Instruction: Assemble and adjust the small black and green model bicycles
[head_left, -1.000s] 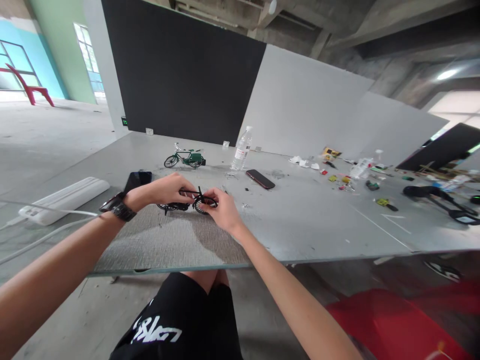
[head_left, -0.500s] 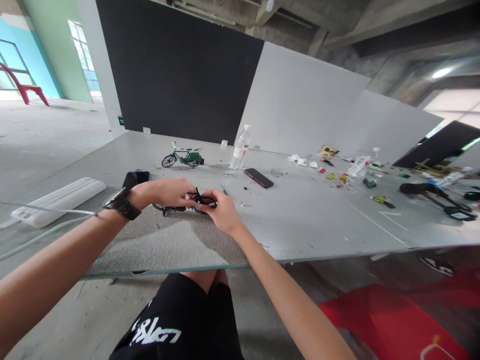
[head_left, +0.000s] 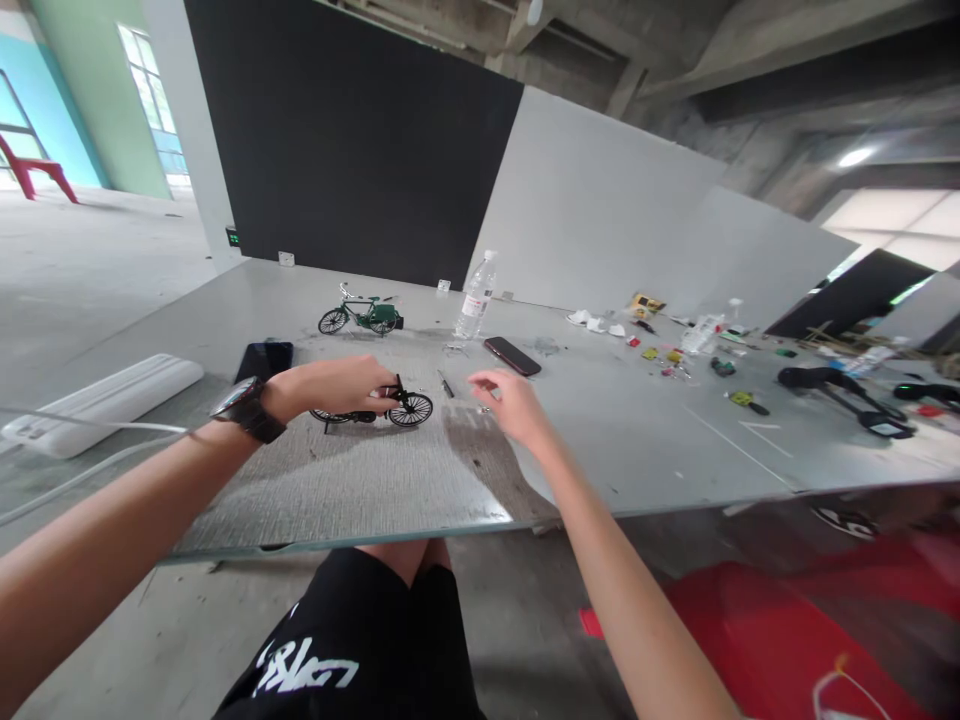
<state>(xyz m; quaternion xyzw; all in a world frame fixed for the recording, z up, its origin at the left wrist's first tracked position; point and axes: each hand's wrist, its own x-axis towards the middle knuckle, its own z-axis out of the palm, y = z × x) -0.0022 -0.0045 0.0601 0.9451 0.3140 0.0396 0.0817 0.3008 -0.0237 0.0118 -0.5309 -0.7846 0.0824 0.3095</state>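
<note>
A: Starting at the left, where does the work stand?

B: The left hand [head_left: 330, 385], with a watch [head_left: 241, 405] at the wrist, is closed around the frame of the black toy bike [head_left: 379, 408]. That bike stands upright on the table [head_left: 600, 440], on a grey mat [head_left: 337, 480], its front wheel showing just right of the fingers.

A: And the right hand?

B: The right hand [head_left: 510, 405] hovers right of the black bike, apart from it, fingers loosely spread and holding nothing visible. A thin dark tool [head_left: 445, 385] lies just right of the bike, between it and that hand, and some tiny parts [head_left: 486, 408] sit beneath the fingertips.

A: So which step is this?

B: It looks like a fetch in the middle of assembly: one hand steadies the bike while the other goes for a part or the tool. The next move would call for a fine pinch on something very small, with the bike kept steady.

A: Anything behind?

B: Beyond the black bike stand a green toy bike [head_left: 361, 315] and, further right, a water bottle [head_left: 475, 297] and a phone [head_left: 511, 356].
</note>
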